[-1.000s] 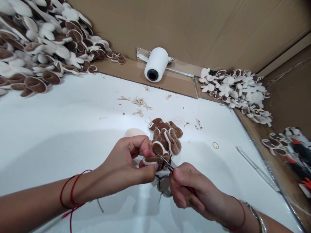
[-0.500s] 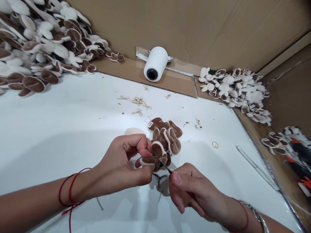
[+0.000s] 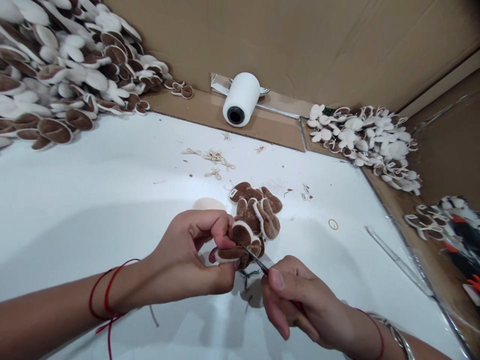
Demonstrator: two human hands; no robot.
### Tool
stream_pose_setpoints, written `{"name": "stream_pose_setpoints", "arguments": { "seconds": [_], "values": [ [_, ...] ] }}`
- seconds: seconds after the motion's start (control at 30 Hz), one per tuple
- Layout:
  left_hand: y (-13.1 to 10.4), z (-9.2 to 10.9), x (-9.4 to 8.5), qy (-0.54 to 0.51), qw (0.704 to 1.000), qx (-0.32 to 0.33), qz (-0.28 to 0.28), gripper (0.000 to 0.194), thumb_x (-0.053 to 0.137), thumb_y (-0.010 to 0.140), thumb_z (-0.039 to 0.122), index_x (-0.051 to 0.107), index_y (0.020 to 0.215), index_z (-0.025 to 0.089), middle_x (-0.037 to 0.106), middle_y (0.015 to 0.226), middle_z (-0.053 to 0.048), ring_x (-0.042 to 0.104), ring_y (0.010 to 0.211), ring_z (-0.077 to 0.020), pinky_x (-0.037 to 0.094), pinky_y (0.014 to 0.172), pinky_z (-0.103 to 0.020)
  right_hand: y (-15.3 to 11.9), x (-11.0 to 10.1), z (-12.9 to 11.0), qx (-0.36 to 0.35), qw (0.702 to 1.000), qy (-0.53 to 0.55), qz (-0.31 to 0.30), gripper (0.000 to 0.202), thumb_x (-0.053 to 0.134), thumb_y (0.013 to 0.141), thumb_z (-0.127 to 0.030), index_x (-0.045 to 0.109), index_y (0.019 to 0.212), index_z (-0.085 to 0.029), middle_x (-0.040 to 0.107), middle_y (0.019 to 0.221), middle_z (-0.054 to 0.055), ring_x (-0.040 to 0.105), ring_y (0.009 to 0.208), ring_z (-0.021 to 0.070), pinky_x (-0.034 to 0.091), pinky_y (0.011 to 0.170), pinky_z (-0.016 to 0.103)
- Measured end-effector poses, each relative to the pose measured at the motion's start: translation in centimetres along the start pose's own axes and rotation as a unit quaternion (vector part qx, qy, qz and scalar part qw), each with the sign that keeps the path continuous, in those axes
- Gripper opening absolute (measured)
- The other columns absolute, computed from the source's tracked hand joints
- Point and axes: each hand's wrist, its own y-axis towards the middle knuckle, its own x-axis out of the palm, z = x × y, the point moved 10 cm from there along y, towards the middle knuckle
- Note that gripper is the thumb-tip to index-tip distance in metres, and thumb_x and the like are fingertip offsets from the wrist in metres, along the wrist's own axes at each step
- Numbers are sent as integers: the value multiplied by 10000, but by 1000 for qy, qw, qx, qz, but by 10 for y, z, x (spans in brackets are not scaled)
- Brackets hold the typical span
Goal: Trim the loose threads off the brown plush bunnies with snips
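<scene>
Brown plush with a pale edge covers the small piece [image 3: 227, 254] which we pinch between thumb and fingers of our left hand [image 3: 195, 252]. Since a moment ago, our left thumb has moved slightly lower. Our right hand [image 3: 302, 302] is closed around a slender tool [image 3: 258, 261], and its tip still meets the plush, so this work seems unfinished. We cannot tell if the tip is open. The piece is beside other brown plush pieces [image 3: 269, 220], above the white table [image 3: 112, 175].
</scene>
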Motion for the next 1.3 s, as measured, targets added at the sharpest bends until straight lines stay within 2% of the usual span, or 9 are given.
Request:
{"name": "stream_pose_setpoints", "arguments": {
  "seconds": [0.07,0.17,0.33,0.47,0.6,0.97,1.1,1.17,1.3],
  "values": [
    [-1,-5,3,-16,999,-35,-4,288,590,559,10,363,585,186,441,605,70,392,556,-60,361,505,-181,0,0,1,-3,1000,4,-1,649,468,912,-616,604,494,-139,284,253,-100,194,245,31,214,419,255],
    [-2,-10,4,-46,996,-73,20,276,617,567,60,372,590,183,490,616,66,441,570,-66,343,508,-181,0,-2,0,-12,1000,-3,1,650,464,920,-605,602,493,-134,286,257,-99,187,240,24,188,411,259],
    [0,-13,2,-51,993,-93,43,259,621,562,90,381,585,184,508,583,72,449,542,-59,342,495,-178,1,-7,1,1,1000,-18,11,649,456,916,-621,596,503,-141,294,265,-98,210,256,30,163,409,260],
    [3,-12,-1,-30,996,-75,30,260,609,544,67,379,575,185,509,594,65,455,535,-65,355,476,-179,2,-6,0,0,1000,-11,13,648,458,916,-621,598,505,-140,296,259,-100,204,254,30,181,418,258],
    [4,-10,-7,-19,997,-54,43,246,585,535,50,382,571,184,494,620,60,431,539,-64,347,468,-183,2,-2,-2,-4,1000,-1,13,645,464,915,-612,586,483,-149,283,241,-104,187,253,34,214,446,261],
    [4,-4,-4,-12,1000,-16,18,259,569,556,25,366,580,183,477,631,63,401,511,-49,337,456,-181,1,4,-8,-29,1000,5,-9,630,447,955,-541,598,481,-154,283,241,-103,190,237,35,238,462,253],
    [8,12,-19,-23,997,37,66,296,603,584,47,343,567,188,427,559,78,366,487,-39,319,444,-163,-1,0,-11,-31,999,7,4,635,442,955,-544,606,484,-151,273,237,-98,167,229,44,153,405,259],
    [9,16,-24,-18,995,53,80,315,612,587,48,332,566,190,378,531,89,317,478,-33,284,432,-153,-1,-2,-16,-46,999,13,8,629,448,955,-535,609,485,-150,260,237,-99,157,236,44,163,411,261],
    [9,7,-15,-17,999,13,40,297,601,600,51,341,601,194,372,571,84,315,498,-41,289,453,-171,-3,-1,-21,-63,998,5,5,594,484,940,-531,613,499,-154,251,247,-106,161,253,41,207,447,264]
  ]
}}
